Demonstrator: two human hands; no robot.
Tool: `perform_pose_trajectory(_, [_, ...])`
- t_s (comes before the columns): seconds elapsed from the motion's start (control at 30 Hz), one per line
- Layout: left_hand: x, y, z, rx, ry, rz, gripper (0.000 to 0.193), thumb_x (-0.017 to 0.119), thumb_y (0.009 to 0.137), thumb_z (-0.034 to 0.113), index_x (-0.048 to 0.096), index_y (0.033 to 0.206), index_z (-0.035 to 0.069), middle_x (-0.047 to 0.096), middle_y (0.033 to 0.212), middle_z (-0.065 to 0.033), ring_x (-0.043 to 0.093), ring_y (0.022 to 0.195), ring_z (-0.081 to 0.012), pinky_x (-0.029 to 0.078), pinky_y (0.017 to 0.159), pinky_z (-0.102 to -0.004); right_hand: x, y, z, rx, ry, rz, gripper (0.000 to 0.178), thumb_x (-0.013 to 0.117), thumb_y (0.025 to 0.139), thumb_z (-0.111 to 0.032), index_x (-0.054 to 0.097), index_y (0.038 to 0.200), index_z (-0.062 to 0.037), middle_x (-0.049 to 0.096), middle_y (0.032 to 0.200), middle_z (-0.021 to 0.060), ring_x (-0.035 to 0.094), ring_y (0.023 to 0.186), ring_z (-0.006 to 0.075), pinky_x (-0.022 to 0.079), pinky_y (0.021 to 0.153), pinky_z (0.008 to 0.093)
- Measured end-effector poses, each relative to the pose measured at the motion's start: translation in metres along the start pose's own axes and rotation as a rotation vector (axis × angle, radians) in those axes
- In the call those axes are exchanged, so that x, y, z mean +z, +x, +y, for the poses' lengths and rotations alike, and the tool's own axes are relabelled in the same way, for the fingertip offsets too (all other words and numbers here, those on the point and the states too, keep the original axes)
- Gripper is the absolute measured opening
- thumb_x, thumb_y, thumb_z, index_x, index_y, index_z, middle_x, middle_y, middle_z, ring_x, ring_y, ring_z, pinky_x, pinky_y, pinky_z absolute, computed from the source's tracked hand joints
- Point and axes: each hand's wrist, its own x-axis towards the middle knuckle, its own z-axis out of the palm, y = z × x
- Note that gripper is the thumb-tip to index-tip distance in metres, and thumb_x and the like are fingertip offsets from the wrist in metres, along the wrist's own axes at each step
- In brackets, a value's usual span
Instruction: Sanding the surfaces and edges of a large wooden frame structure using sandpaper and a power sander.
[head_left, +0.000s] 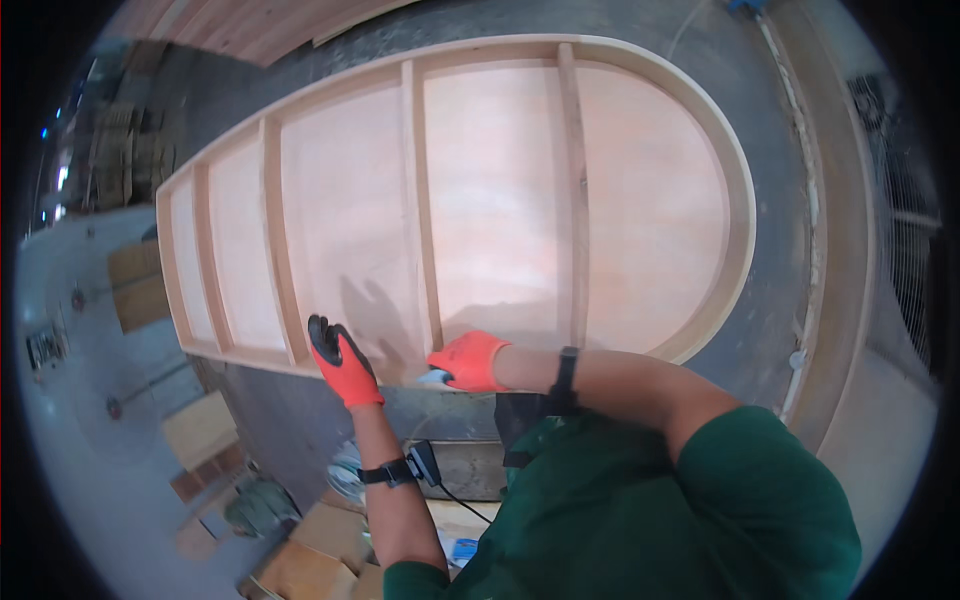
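Observation:
A large pale wooden frame (415, 200) lies before me, rounded at its right end, with crosspieces dividing its flat panel into several bays. My left hand (343, 360), in an orange glove with black fingertips, is raised at the near rim. Its thumb stands apart from the fingers, and nothing shows in it. My right hand (472, 361), in a matching glove, is closed beside the near end of a middle crosspiece. From its fingers sticks a small pale grey-blue piece (434, 377), whose kind I cannot make out, close to the near rim.
The frame rests on a dark grey surface (772, 210). Wooden boards (235, 25) lie beyond it at the upper left. Cardboard (310, 560) and a green cloth bundle (260, 508) sit low on the left. A long ledge (850, 200) runs along the right side.

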Motion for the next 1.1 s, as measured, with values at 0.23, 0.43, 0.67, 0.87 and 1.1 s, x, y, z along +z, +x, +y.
perform_pose_trajectory(0.23, [0.078,0.081,0.009,0.372,0.437,-0.385,0.059,0.068,0.086,0.012,0.046,0.139,-0.002,0.050,0.138,-0.0192,0.049,0.126,-0.0341,0.039,0.107,-0.0419,-0.125,-0.025,0.062,0.450,0.496,0.793,0.057,0.070,0.084,-0.030,0.057,0.131,0.0000,0.068,0.113,0.0194,0.065,0.106,0.0237,0.051,0.088,0.0344])
perform_pose_trajectory(0.43, [0.113,0.117,-0.011,0.595,0.866,-0.679,0.068,0.058,0.089,0.044,0.044,0.143,0.005,0.035,0.154,-0.0185,0.025,0.144,-0.0356,0.012,0.120,-0.0519,-0.220,0.061,0.098,0.500,0.334,1.161,0.047,0.062,0.084,-0.026,0.063,0.125,-0.0043,0.068,0.114,0.0198,0.065,0.106,0.0326,0.050,0.093,0.0371])
perform_pose_trajectory(0.67, [0.107,0.123,-0.013,0.680,0.763,-0.645,0.065,0.055,0.091,0.042,0.043,0.146,0.011,0.032,0.157,-0.0145,0.023,0.146,-0.0337,0.010,0.120,-0.0515,-0.290,0.150,0.116,0.836,0.234,0.938,0.041,0.058,0.083,-0.027,0.064,0.119,-0.0063,0.066,0.118,0.0201,0.062,0.106,0.0368,0.049,0.092,0.0418])
perform_pose_trajectory(0.87, [0.102,0.130,-0.011,0.652,0.732,-0.673,0.065,0.053,0.091,0.043,0.042,0.148,0.013,0.030,0.158,-0.0126,0.024,0.146,-0.0333,0.009,0.120,-0.0516,-0.302,0.155,0.135,0.735,0.482,0.890,0.046,0.058,0.086,-0.024,0.061,0.129,-0.0091,0.068,0.109,0.0147,0.065,0.092,0.0277,0.052,0.077,0.0343])
perform_pose_trajectory(1.1, [0.105,0.129,-0.010,0.623,0.663,-0.728,0.063,0.057,0.089,0.042,0.046,0.144,0.011,0.031,0.157,-0.0133,0.026,0.144,-0.0355,0.011,0.119,-0.0545,-0.279,0.119,0.141,0.564,0.355,1.076,0.051,0.058,0.086,-0.020,0.057,0.135,-0.0080,0.070,0.105,0.0139,0.065,0.095,0.0249,0.050,0.082,0.0337])
